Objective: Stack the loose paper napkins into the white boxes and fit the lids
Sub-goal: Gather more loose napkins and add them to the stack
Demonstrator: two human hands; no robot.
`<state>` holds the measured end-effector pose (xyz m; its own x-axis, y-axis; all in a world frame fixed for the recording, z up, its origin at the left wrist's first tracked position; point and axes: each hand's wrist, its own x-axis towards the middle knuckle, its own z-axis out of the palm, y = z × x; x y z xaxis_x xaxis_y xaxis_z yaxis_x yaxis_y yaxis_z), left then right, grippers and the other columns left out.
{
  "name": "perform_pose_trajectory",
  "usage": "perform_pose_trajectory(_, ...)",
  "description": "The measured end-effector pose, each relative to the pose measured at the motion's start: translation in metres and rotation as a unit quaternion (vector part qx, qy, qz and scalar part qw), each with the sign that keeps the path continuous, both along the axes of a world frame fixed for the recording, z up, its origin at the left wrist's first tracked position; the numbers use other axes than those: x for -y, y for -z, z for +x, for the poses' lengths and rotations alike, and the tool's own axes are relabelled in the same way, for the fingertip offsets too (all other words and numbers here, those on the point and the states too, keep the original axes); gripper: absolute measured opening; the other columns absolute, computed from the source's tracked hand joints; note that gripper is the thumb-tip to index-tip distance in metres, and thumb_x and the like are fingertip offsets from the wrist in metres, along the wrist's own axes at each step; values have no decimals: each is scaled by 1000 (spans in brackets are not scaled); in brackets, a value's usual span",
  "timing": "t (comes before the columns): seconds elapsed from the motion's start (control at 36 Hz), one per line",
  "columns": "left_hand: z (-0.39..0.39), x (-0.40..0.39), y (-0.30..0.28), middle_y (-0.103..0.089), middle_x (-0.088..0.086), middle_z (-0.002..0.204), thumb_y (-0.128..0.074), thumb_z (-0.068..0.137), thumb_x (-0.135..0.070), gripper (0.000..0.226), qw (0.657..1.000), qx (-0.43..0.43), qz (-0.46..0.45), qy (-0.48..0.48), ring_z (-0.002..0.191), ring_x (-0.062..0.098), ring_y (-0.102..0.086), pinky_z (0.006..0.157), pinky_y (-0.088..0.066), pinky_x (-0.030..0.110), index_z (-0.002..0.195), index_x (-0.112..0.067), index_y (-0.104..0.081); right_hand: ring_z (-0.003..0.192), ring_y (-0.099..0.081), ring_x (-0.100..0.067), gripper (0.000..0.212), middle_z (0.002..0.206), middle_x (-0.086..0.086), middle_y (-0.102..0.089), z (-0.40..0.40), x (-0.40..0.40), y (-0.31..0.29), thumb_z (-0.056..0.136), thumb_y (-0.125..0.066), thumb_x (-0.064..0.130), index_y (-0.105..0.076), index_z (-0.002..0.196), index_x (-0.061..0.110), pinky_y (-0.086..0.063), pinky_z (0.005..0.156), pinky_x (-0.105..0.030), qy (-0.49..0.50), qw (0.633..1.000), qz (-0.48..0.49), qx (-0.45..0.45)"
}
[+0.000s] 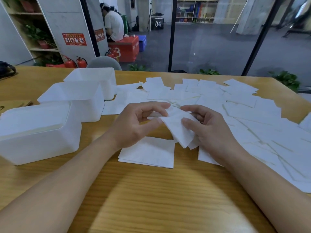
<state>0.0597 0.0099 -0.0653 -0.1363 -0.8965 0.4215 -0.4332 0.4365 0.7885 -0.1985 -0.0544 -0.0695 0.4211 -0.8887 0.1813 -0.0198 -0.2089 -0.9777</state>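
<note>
Centre frame above a wooden bench [151,190]: left hand [133,125] and right hand [212,130] together grasping a small bunch of paper napkins [180,130], each grip a thumb-and-finger pinch on the bunch, just over a short napkin stack [149,152] lying flat below. Spread across the right half and top centre, touching and overlapping: loose napkins [252,115]. At left, in a diagonal row from near to far: a lidded white box [38,132], then two open white boxes [74,100] [94,78].
</note>
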Motion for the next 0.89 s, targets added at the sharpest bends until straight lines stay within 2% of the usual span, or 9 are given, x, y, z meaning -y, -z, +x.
perform_pose_trajectory(0.08,-3,1,-3,-72,-14,143,-67,109,-19,20,1000,-6,0,-26,135,12,-65,106,-55,29,124,-22,-81,103,-77,-33,31,110,-11,-78,-1,1,2,100,-76,11,-79,122,33,-63,86,-52,-11,1000,-18,-9)
perform_pose_trajectory(0.17,-6,6,-6,-71,-18,141,-70,109,-37,26,997,-39,19,-58,127,9,-70,101,-56,21,133,-29,-77,109,-77,-19,32,119,4,-79,-2,-1,1,100,-76,10,-79,123,31,-62,87,-39,-53,997,-36,-36)
perform_pose_trajectory(0.22,-5,9,-6,-69,-21,141,-79,101,-43,39,994,-55,59,-68,116,12,-76,98,-61,27,139,-38,-71,106,-76,-15,31,120,7,-79,0,-4,0,101,-75,11,-78,124,32,-62,85,-34,-75,993,-65,-68)
perform_pose_trajectory(0.28,-1,10,-6,-74,-17,135,-86,95,-42,47,992,-46,100,-61,101,19,-80,90,-64,35,138,-46,-70,97,-75,-16,32,111,5,-78,2,-5,1,102,-75,12,-78,125,33,-59,78,-29,-80,990,-83,-83)
perform_pose_trajectory(0.39,17,11,-8,-82,-6,109,-88,92,-41,33,989,13,141,-37,100,17,-79,97,-58,37,124,-43,-79,77,-71,-17,28,95,2,-76,4,-7,2,103,-76,20,-76,123,38,-56,67,-32,-60,987,-100,-106)
perform_pose_trajectory(0.47,34,9,-11,-81,-3,101,-90,90,-44,34,987,26,154,-38,93,25,-77,90,-56,35,122,-40,-81,60,-68,-19,21,79,0,-75,3,-8,4,103,-75,23,-75,119,36,-54,62,-30,-55,987,-93,-121)
perform_pose_trajectory(0.58,53,4,-9,-81,-6,102,-88,88,-54,37,981,70,177,-24,90,12,-77,89,-56,32,123,-42,-80,51,-62,-12,11,63,-3,-72,6,-13,7,104,-73,30,-75,113,35,-48,58,-14,-59,981,-100,-155)
perform_pose_trajectory(0.81,59,0,-5,-81,-5,102,-90,87,-46,38,971,77,227,-7,70,7,-65,73,-52,20,123,-45,-77,49,-59,-10,12,65,8,-70,19,-17,12,103,-74,24,-75,111,33,-49,56,-16,-46,976,-120,-178)
perform_pose_trajectory(0.89,59,0,-5,-81,-7,102,-90,89,-43,37,969,92,230,-10,68,6,-65,77,-51,22,123,-47,-76,55,-61,-7,16,73,9,-73,18,-16,15,101,-77,25,-76,112,36,-46,60,-11,-26,968,-149,-202)
